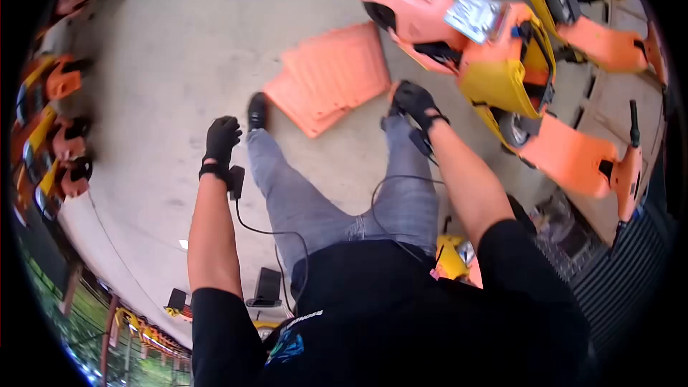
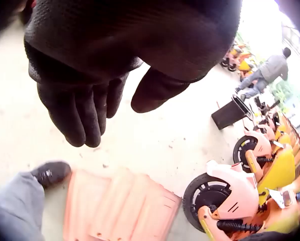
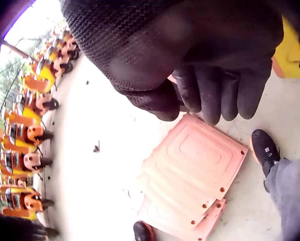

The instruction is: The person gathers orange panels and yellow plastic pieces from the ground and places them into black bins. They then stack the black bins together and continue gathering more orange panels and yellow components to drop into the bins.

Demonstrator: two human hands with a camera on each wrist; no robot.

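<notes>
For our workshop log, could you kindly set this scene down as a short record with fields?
Left side: gloved left hand, fingers relaxed, nothing visible in it
Right side: gloved right hand, fingers loosely bent, nothing visible in it
Nearest items: orange panels, overlapping in a pile on the floor by the wearer's shoes
Near the right hand: an orange and yellow scooter
Background: a row of scooters
Others present: one person, near a dark bin

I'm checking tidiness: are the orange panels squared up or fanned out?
Fanned out: the panels overlap on the floor, their edges staggered.
</notes>
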